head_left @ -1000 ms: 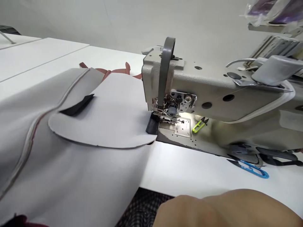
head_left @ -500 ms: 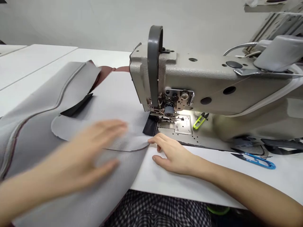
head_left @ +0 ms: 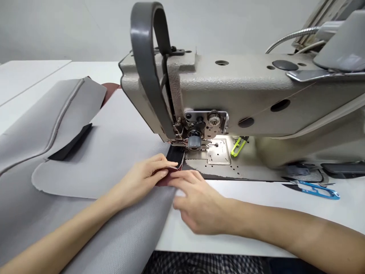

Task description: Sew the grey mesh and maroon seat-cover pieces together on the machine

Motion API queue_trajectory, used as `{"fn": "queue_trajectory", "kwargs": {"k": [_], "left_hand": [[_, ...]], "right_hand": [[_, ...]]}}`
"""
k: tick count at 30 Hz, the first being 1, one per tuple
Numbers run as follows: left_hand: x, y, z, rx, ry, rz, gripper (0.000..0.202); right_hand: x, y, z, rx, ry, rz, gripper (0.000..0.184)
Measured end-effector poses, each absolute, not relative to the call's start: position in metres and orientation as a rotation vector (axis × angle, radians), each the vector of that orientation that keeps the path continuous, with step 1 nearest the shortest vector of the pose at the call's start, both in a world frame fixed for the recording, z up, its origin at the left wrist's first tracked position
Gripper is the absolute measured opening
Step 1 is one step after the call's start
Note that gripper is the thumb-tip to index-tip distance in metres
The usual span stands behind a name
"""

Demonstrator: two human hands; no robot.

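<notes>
The grey fabric is spread over the left part of the bench and is draped over its front edge. A fine ribbed weave is seen on its surface, and a raised piped seam is run along the layer towards the far left. A rounded upper panel is laid over the lower one, with a black strip tucked beneath a fold. At the fabric's right edge, just in front of the needle area of the sewing machine, a dark red underside is exposed beside a black tab. That edge is pinched by the left hand, fingers closed on it. The right hand is held loosely open, its fingertips laid against the same edge, with nothing gripped. Green snips lie on the machine bed; blue snips lie towards the bench's right edge.
</notes>
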State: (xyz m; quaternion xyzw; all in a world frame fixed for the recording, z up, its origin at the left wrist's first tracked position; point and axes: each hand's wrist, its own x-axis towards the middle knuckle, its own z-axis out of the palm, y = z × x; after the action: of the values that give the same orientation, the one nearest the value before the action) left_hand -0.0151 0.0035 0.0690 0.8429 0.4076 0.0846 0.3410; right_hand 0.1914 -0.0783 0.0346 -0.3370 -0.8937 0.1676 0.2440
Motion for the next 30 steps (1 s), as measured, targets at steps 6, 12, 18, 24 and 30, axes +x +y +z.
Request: {"fn": "queue_trajectory", "kwargs": {"k": [6, 12, 18, 24, 30], "left_hand": [[-0.011, -0.014, 0.062, 2.390, 1.094, 0.249, 0.034], [-0.007, -0.022, 0.055, 2.780, 1.000, 0.042, 0.033], [-0.005, -0.022, 0.055, 2.797, 0.951, -0.011, 0.034], [0.000, -0.024, 0.059, 2.847, 0.970, -0.094, 0.040], [0.006, -0.018, 0.062, 2.884, 1.003, -0.104, 0.035]], "right_hand": [[0.187, -0.081, 0.029, -0.827, -2.576, 0.322, 0.012], [0.202, -0.091, 0.023, -0.853, -2.603, 0.088, 0.023], [0.205, -0.088, 0.019, -0.859, -2.579, 0.051, 0.028], [0.205, -0.083, 0.019, -0.845, -2.560, -0.014, 0.033], [0.208, -0.079, 0.015, -0.879, -2.517, -0.008, 0.034]]}}
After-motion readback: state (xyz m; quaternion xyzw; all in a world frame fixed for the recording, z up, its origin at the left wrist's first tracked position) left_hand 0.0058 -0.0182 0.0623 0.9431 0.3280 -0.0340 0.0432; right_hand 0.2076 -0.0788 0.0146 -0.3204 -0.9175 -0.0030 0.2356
